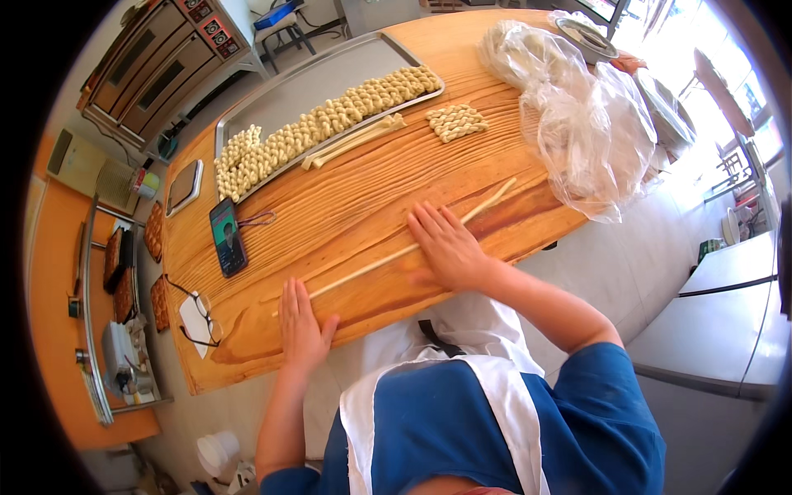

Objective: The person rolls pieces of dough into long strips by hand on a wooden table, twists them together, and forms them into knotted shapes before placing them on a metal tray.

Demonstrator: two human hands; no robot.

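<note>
A long thin rope of dough (365, 270) lies across the near part of the wooden table. My left hand (303, 322) rests flat on it towards its left end, fingers extended. Farther right, my right hand (447, 247) presses flat on the same rope, and the rope's right end sticks out beyond the fingers. Neither hand grips anything. Past the hands, several short braided dough pieces (346, 102) stand in rows on a metal baking tray (297, 83). Some flat dough strips (356, 141) lie along the tray's near edge. A small group of braids (456, 122) sits on the wood right of the tray.
Clear plastic bags (588, 124) cover the table's right end beside a metal bowl (585, 40). At left are a smartphone (228, 238) with a cord, eyeglasses (201, 315) on paper and a flat scale (185, 187). The wooden table's (266, 356) near edge runs before my apron.
</note>
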